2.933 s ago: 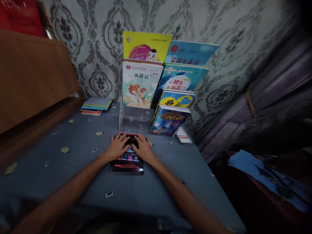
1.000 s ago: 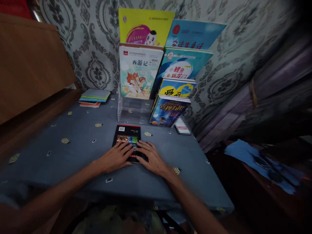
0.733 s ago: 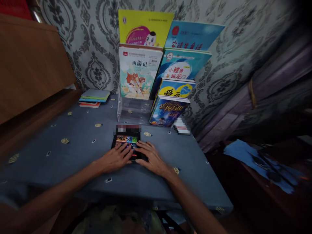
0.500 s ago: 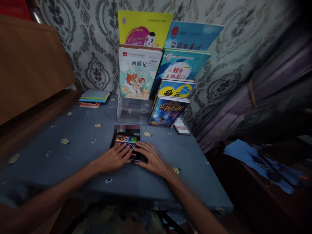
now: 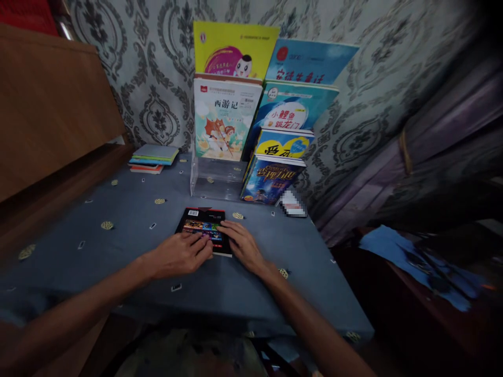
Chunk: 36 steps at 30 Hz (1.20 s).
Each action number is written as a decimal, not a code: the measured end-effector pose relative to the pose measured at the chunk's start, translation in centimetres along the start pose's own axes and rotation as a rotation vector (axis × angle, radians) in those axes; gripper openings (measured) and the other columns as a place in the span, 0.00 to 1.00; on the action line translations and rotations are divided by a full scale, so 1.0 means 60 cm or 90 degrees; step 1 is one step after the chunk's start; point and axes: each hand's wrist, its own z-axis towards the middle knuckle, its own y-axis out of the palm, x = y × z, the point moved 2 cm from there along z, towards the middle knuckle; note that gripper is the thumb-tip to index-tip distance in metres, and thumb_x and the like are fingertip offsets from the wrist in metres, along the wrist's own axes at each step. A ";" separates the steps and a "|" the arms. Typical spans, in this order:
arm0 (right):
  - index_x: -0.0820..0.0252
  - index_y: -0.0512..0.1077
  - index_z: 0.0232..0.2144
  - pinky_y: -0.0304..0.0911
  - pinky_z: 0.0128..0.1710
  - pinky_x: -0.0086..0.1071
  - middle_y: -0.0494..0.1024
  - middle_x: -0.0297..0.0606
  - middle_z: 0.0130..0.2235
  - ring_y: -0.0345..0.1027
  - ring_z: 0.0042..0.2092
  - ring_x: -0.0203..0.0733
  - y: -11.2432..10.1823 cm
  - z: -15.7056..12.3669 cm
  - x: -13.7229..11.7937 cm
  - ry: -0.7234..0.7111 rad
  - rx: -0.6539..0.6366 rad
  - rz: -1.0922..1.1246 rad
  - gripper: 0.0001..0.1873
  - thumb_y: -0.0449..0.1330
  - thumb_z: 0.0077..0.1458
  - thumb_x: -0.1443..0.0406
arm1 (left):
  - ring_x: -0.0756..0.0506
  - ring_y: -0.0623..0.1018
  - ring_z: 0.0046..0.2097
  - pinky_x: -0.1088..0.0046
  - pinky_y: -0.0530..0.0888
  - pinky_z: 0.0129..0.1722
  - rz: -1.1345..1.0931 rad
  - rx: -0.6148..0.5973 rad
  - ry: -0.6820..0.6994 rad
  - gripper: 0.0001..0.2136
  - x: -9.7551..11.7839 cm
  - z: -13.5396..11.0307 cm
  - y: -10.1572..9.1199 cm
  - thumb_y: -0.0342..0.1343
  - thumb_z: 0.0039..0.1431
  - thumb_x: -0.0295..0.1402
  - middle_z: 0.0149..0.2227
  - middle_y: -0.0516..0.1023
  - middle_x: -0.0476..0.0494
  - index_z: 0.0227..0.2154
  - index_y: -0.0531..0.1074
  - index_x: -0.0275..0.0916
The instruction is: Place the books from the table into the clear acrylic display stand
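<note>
A small black book [image 5: 198, 215] lies flat on the cloth-covered table, its back cover up, showing a barcode and rows of colourful little pictures. My left hand [image 5: 183, 255] is bent over its lower left part, the fingers close together and the thumb hidden; it seems to grip that edge. Along the book's right side rests my right hand [image 5: 244, 247], with fingers stretched out, their tips on the cover. Just behind the book stands a clear plastic rack [image 5: 216, 187].
Upright in the rack are several books, among them a white one [image 5: 223, 120] and a dark blue one [image 5: 273, 180]. A blurred-out white item [image 5: 293, 204] lies right of it. A small book pile [image 5: 153, 157] sits back left, near a wooden panel [image 5: 58, 94]. Blue cloth [image 5: 408, 262] hangs at right.
My left fingers have drawn together and bent at the book's lower left. My right hand has shifted slightly outward to the book's right edge. More of the cover shows.
</note>
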 end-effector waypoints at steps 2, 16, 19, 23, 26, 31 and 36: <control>0.52 0.72 0.58 0.68 0.58 0.47 0.79 0.44 0.54 0.71 0.58 0.46 -0.012 0.006 -0.011 -0.019 0.033 0.025 0.21 0.51 0.67 0.70 | 0.46 0.81 0.33 0.72 0.75 0.31 0.028 0.012 -0.026 0.09 -0.013 0.011 -0.023 0.50 0.70 0.30 0.31 0.81 0.44 0.38 0.73 0.33; 0.58 0.78 0.31 0.66 0.31 0.29 0.78 0.34 0.28 0.69 0.30 0.38 -0.046 0.035 -0.058 0.243 0.214 0.254 0.17 0.59 0.61 0.53 | 0.46 0.80 0.41 0.73 0.76 0.37 -0.371 0.158 -0.559 0.15 -0.143 -0.018 -0.020 0.50 0.68 0.39 0.43 0.79 0.43 0.53 0.69 0.38; 0.58 0.76 0.27 0.64 0.26 0.28 0.76 0.34 0.26 0.64 0.25 0.35 -0.042 0.045 -0.055 0.313 0.190 0.356 0.19 0.62 0.57 0.49 | 0.49 0.76 0.32 0.77 0.72 0.30 -0.549 0.194 -0.665 0.18 -0.153 -0.025 0.019 0.54 0.65 0.41 0.32 0.76 0.49 0.53 0.67 0.38; 0.59 0.74 0.25 0.60 0.20 0.27 0.75 0.32 0.23 0.61 0.21 0.32 -0.021 0.048 -0.032 0.390 0.145 0.460 0.22 0.66 0.49 0.46 | 0.51 0.74 0.28 0.79 0.68 0.26 -0.745 0.196 -0.781 0.22 -0.160 -0.046 0.089 0.59 0.56 0.43 0.27 0.73 0.54 0.50 0.64 0.40; 0.58 0.72 0.26 0.58 0.17 0.27 0.73 0.30 0.21 0.60 0.18 0.32 0.001 0.043 -0.005 0.435 0.146 0.479 0.21 0.68 0.45 0.47 | 0.50 0.73 0.26 0.79 0.67 0.24 -0.824 0.132 -0.874 0.23 -0.157 -0.066 0.145 0.61 0.50 0.43 0.26 0.73 0.55 0.45 0.62 0.40; 0.57 0.70 0.26 0.60 0.16 0.27 0.72 0.28 0.20 0.62 0.17 0.33 0.025 0.040 0.035 0.467 0.141 0.419 0.22 0.67 0.42 0.46 | 0.49 0.72 0.24 0.77 0.66 0.25 -0.726 0.031 -0.908 0.15 -0.152 -0.078 0.207 0.57 0.53 0.40 0.23 0.71 0.56 0.40 0.62 0.40; 0.58 0.71 0.28 0.62 0.16 0.27 0.73 0.29 0.20 0.65 0.17 0.34 0.032 0.046 0.066 0.471 0.145 0.362 0.21 0.66 0.44 0.48 | 0.47 0.73 0.28 0.73 0.68 0.31 -0.613 -0.017 -0.885 0.10 -0.161 -0.074 0.221 0.55 0.56 0.35 0.23 0.71 0.54 0.40 0.65 0.39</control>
